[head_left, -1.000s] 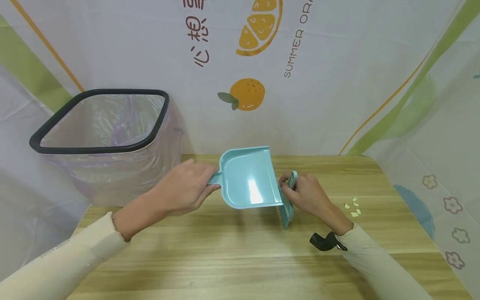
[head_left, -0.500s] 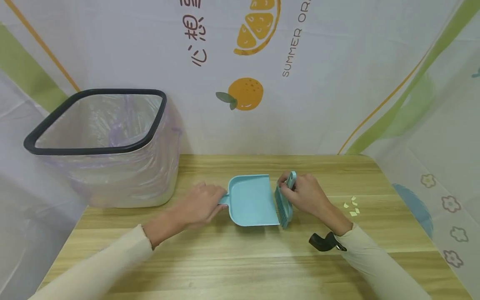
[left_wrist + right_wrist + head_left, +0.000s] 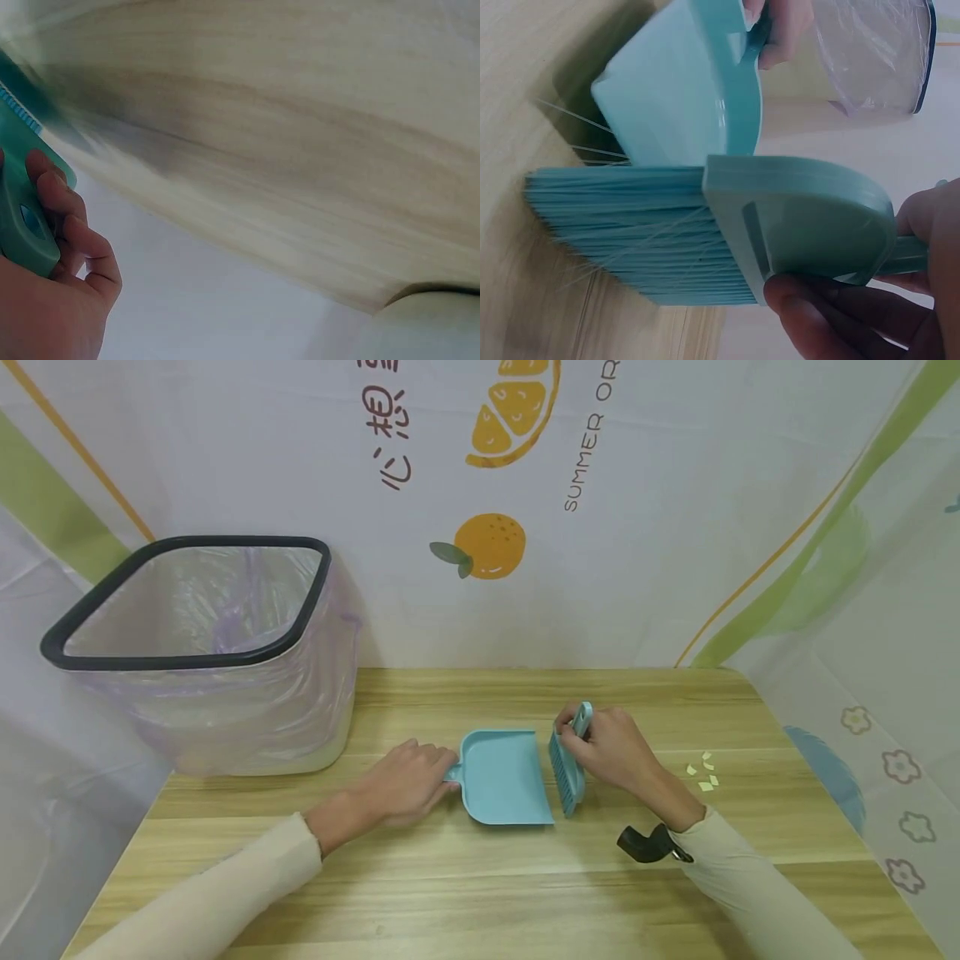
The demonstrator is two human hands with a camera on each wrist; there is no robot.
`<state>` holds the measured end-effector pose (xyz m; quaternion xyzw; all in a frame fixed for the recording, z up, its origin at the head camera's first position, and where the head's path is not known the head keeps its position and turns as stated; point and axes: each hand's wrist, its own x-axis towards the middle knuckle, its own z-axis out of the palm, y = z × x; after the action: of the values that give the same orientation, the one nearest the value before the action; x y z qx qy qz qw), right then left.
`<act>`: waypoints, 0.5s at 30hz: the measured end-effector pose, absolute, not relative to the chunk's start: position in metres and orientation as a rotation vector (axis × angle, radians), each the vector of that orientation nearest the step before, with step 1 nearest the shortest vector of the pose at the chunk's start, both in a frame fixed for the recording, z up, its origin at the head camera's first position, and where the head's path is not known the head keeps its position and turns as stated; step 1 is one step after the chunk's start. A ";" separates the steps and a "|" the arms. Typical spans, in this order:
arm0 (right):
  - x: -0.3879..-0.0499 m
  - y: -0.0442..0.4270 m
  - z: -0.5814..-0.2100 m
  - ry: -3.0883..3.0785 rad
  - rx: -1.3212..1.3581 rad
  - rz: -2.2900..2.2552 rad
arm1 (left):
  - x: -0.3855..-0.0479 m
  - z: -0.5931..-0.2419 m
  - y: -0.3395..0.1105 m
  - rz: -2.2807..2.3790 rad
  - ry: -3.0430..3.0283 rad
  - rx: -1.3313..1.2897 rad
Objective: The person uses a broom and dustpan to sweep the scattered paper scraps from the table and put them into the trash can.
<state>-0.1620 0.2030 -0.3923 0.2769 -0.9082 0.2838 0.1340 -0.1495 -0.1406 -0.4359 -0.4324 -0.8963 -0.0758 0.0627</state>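
Note:
My left hand point(image 3: 411, 781) grips the short handle of a light-blue dustpan point(image 3: 504, 777) near the middle of the table. The pan lies nearly level, its open lip to the right; nothing shows in it. With the right hand point(image 3: 609, 745) I hold a matching hand brush point(image 3: 570, 772) just right of that lip. In the right wrist view the bristles point(image 3: 630, 225) point at the tabletop, with the dustpan beyond them. The left wrist view catches fingers point(image 3: 60, 196) around a teal handle point(image 3: 26, 217). Several small pale-yellow scraps point(image 3: 703, 772) lie right of my right hand.
A bin point(image 3: 262, 714) with a black rim and a clear purplish liner stands at the left back. The wooden table point(image 3: 480, 893) meets a printed white cloth point(image 3: 637, 593) behind and at the right. A black wrist piece point(image 3: 647, 845) sits at my right cuff.
My left hand has brought the dustpan down and slightly right, from tilted and raised to nearly level by the table. The right hand and brush have stayed almost still.

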 end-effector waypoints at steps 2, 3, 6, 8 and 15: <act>-0.162 0.203 -0.393 -2.627 0.806 0.818 | -0.149 -0.437 -0.140 -0.231 -2.723 -1.307; -0.162 0.204 -0.393 -2.625 0.806 0.817 | -0.150 -0.437 -0.139 -0.233 -2.731 -1.307; -0.162 0.204 -0.393 -2.626 0.808 0.810 | -0.150 -0.438 -0.138 -0.237 -2.754 -1.303; -0.162 0.204 -0.392 -2.628 0.808 0.814 | -0.150 -0.439 -0.138 -0.241 -2.770 -1.299; -0.163 0.204 -0.393 -2.646 0.798 0.820 | -0.151 -0.442 -0.138 -0.235 -2.793 -1.298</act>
<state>-0.1628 0.2041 -0.3929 0.2747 -0.9101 0.2820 0.1291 -0.1512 -0.1377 -0.4424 -0.4200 -0.9039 -0.0761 0.0266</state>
